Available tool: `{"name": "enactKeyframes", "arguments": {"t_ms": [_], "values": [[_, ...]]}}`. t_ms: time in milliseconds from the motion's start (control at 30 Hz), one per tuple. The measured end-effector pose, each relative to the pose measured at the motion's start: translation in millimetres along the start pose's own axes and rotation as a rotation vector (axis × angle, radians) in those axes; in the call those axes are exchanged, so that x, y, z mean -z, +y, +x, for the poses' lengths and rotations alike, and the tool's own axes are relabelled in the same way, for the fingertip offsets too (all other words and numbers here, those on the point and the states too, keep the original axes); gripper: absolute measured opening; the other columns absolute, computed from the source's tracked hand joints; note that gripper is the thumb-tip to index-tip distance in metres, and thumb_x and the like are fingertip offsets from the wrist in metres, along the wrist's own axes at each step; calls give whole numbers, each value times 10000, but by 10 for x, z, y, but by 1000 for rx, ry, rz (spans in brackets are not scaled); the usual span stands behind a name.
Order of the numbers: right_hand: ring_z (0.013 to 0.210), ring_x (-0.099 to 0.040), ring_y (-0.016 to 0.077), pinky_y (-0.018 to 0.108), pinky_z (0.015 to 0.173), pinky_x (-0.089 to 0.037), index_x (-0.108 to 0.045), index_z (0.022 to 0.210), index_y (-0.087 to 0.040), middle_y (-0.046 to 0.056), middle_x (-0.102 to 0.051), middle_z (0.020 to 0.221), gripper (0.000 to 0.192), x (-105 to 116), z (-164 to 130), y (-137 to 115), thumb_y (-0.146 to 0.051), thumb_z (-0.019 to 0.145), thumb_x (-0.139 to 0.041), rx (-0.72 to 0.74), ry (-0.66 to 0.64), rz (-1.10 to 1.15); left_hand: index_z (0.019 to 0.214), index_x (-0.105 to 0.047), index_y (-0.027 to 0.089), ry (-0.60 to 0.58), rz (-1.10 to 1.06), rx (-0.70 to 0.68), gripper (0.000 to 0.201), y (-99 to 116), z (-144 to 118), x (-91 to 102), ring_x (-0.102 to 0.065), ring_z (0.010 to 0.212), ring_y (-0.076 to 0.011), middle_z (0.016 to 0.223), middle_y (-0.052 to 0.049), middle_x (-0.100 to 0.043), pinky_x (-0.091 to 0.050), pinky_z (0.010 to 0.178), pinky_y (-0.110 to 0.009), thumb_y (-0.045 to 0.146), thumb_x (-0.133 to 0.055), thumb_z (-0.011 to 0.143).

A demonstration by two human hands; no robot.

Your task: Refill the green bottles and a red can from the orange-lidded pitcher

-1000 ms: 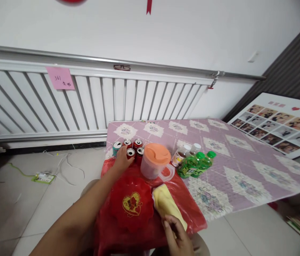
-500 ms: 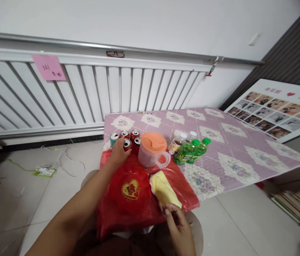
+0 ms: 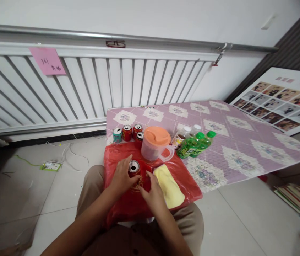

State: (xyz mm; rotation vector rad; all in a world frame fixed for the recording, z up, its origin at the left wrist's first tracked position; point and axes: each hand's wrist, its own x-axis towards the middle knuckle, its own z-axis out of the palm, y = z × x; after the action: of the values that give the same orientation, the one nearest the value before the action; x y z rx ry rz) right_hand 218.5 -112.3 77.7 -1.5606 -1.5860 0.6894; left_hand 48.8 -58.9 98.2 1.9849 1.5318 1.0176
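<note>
Fingers of the left hand (image 3: 121, 177) wrap an opened red can (image 3: 134, 168), while the right hand (image 3: 152, 190) touches its other side with fingers spread. It stands upright on a red plastic bag (image 3: 112, 160), just beside a yellow cloth (image 3: 169, 185). Behind stand an orange-lidded jug (image 3: 155, 144), more cans (image 3: 127, 132) and green bottles (image 3: 195, 147) on the patterned table (image 3: 235, 142).

The table (image 3: 235, 142) has a purple patterned cover. On it stand four cans (image 3: 127, 132), an orange-lidded jug (image 3: 155, 143), some bottles (image 3: 194, 145) and a red plastic sheet (image 3: 189, 181).
</note>
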Motion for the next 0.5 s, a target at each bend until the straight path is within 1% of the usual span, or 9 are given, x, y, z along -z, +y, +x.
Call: {"name": "enactKeyframes", "arguments": {"t_ms": [67, 133, 233, 333, 400, 467, 500], "values": [[1238, -572, 298, 486, 1072, -450, -513, 1363, -153, 160, -616, 1320, 668, -102, 63, -9, -241, 721, -680, 56, -10, -46, 1440, -406, 227, -27, 30, 33, 893, 8, -58, -41, -507, 1263, -349, 1310, -133, -574, -416, 1069, -544, 231, -828, 654], [1269, -550, 298, 487, 1086, -437, -470, 1405, -132, 173, -596, 1347, 698, -186, 99, -7, -201, 732, -642, 91, -15, -72, 1436, -410, 224, -47, 52, 55, 916, 32, -100, -63, -509, 1253, -349, 1303, -139, -569, -423, 1057, -543, 241, -851, 633], [1281, -543, 291, 492, 1095, -426, -440, 1432, -136, 168, -593, 1353, 723, -260, 125, 23, -135, 722, -579, 84, -28, -84, 1431, -418, 237, -51, 59, 59, 945, 63, -141, -79, -507, 1251, -347, 1302, -135, -556, -424, 1053, -545, 260, -875, 604], [1293, -538, 285, 488, 1111, -408, -438, 1434, -143, 165, -593, 1364, 725, -269, 149, 67, -124, 721, -566, 67, -65, -45, 1440, -407, 240, -62, 21, 42, 968, 44, -158, -70, -494, 1271, -353, 1328, -140, -537, -407, 1071, -562, 265, -874, 592], [1319, -521, 279, 480, 1123, -395, -432, 1439, -148, 166, -565, 1406, 733, -251, 166, 80, -123, 720, -572, 62, -81, -18, 1461, -373, 234, -88, -32, 17, 984, -1, -153, -46, -456, 1322, -364, 1402, -156, -492, -379, 1101, -579, 245, -851, 600], [1332, -512, 279, 474, 1118, -404, -422, 1448, -162, 162, -541, 1439, 757, -221, 179, 71, -130, 713, -596, 55, -97, -8, 1462, -363, 231, -147, -100, -9, 946, -52, -138, -16, -430, 1360, -364, 1458, -163, -459, -352, 1127, -591, 201, -801, 624], [1332, -514, 280, 473, 1112, -412, -413, 1456, -168, 160, -537, 1445, 771, -200, 183, 62, -141, 712, -614, 54, -112, -9, 1448, -379, 227, -185, -135, -18, 896, -75, -130, -3, -438, 1360, -356, 1458, -162, -468, -349, 1132, -590, 174, -768, 642]]}}
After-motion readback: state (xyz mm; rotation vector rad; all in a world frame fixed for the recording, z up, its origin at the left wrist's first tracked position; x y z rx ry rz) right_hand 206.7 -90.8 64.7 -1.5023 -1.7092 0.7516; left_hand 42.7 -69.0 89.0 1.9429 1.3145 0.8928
